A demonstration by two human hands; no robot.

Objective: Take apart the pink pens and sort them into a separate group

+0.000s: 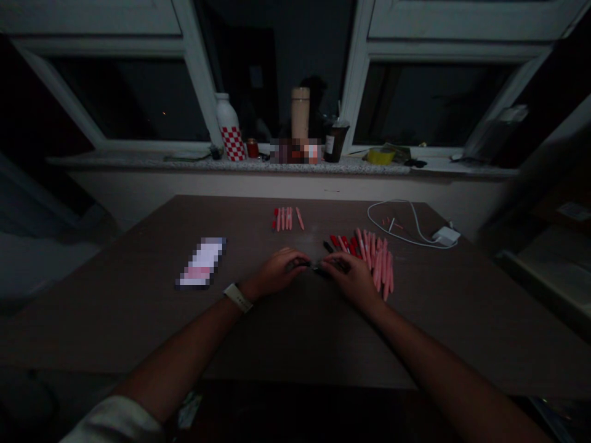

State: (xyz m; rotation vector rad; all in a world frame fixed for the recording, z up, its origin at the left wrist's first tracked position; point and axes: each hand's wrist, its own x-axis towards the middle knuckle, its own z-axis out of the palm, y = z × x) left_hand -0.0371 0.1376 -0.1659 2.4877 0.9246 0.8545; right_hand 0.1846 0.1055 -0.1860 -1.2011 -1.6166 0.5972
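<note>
My left hand [279, 271] is closed in a pinch above the middle of the desk, a dark pen-like piece at its fingertips. Facing it, my right hand [353, 277] also pinches, with its fingertips at the other end of what looks like one black pen [318, 269]. Dim light and the fingers hide much of it. Just beyond my right hand lies a loose pile of pink pens [379, 264], with several red pens [353, 246] and a black pen [328, 247] at its left. Farther back, a short row of pink pens [285, 219] has a red one at its left end.
A lit phone [202, 263] rests on the desk [138, 307] to the left. At the back right are a white cable [415, 215] and charger [446, 235]. The windowsill holds a checkered bottle [231, 132], a tan flask [300, 114] and a dark drink cup [335, 141].
</note>
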